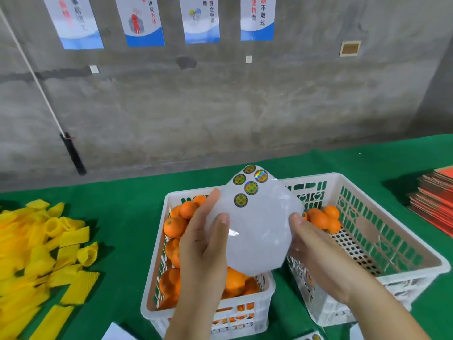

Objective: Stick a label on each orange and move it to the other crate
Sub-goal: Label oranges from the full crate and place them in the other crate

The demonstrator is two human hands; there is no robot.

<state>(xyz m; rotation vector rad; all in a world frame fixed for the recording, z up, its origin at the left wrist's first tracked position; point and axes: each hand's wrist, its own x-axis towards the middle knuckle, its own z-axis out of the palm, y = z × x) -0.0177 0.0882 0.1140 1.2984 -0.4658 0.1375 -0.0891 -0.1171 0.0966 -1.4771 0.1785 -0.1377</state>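
- Left hand (208,244) grips the left edge of the sheet (257,229), thumb on its front face, fingers curled behind it.
- Right hand (316,246) grasps the sheet's right edge the same way, thumb tip on the front, fingers hidden behind.
- Both hands hold the sheet, a translucent white backing, above the left crate (157,290), tilted so one corner points away from the person.
- Five round holographic labels (241,200) sit near that far corner; the lower part of the sheet is bare.
- Under the sheet, the left crate is a white slotted plastic box heaped with oranges (187,209); more fruit shows through its front slots.
- Right of the sheet, the right crate (397,244) touches or nearly touches the left crate, and a small cluster of oranges (323,217) lies in its far-left corner on the perforated floor.
- Whether any of these oranges bears a label cannot be told.
- Beneath both crates lies a green cloth (117,217).
- Left of the sheet, well apart, a pile of yellow foam nets (41,251) lies on the cloth.
- Far right of the sheet, a stack of red and brown cards (434,202) lies at the frame's edge.
- Below the sheet, at the frame's bottom edge, another label sheet (313,337) peeks in.
- Behind the sheet stands a grey concrete wall with posters (144,20) along the top.
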